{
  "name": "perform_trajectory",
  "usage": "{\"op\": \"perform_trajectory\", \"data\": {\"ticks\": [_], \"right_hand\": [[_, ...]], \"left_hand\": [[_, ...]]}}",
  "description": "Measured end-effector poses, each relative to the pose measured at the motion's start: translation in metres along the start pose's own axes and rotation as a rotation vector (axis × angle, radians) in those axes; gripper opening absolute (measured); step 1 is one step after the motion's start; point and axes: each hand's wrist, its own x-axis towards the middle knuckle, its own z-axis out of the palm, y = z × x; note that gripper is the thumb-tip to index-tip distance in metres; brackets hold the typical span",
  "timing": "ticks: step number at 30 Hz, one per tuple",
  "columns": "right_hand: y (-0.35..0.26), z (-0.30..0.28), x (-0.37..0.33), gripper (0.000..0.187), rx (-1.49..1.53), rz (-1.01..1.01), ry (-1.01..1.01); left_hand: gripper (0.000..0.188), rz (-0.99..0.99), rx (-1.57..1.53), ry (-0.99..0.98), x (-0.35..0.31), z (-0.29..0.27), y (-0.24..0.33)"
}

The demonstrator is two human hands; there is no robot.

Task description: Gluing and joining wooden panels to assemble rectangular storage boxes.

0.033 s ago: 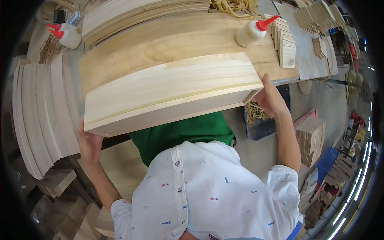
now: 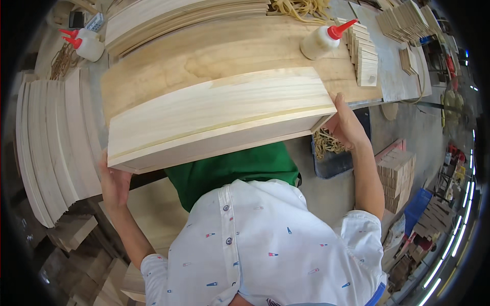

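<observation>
A long, pale wooden box [image 2: 219, 109] lies across the front edge of the workbench, tilted so its recessed side faces me. Along its upper face, close to the near edge, runs a narrow yellowish band [image 2: 224, 129]. My left hand [image 2: 117, 184] grips the box's left end, thumb and fingers around the lower corner. At the opposite end, my right hand [image 2: 349, 126] is closed on the right corner, with some fingers hidden behind the box. Beyond the box, a white glue bottle with a red nozzle [image 2: 320, 43] stands on the bench board [image 2: 168, 74].
Stacked long boards [image 2: 53, 148] lie at the left, and more planks [image 2: 184, 23] at the back. Two glue bottles [image 2: 89, 48] stand back left. Small wooden pieces [image 2: 366, 64] line the right side. Below the bench sits a dark bin [image 2: 334, 167] of tan rubber bands.
</observation>
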Motion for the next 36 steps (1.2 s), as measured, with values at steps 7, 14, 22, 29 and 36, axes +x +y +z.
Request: {"op": "perform_trajectory", "data": {"ticks": [7,14,22,29,36], "right_hand": [[-0.028,0.001,0.008,0.091,-0.013,-0.030,-0.163],[-0.079,0.003,0.042,0.123,-0.363,-0.266,-0.236],[-0.040,-0.007,0.073,0.119,-0.794,-0.394,-0.139],[-0.050,-0.011,0.057,0.100,-0.432,-0.263,-0.221],[-0.022,-0.039,0.088,0.082,-0.494,-0.552,0.492]], "left_hand": [[0.087,0.066,0.029,-0.026,0.013,0.009,0.020],[0.126,0.203,0.459,-0.231,0.043,0.050,0.069],[0.124,0.260,0.593,-0.161,0.063,0.045,0.006],[0.123,0.311,0.651,-0.158,0.063,0.054,0.009],[0.123,0.294,0.575,-0.152,0.064,0.057,0.003]]}}
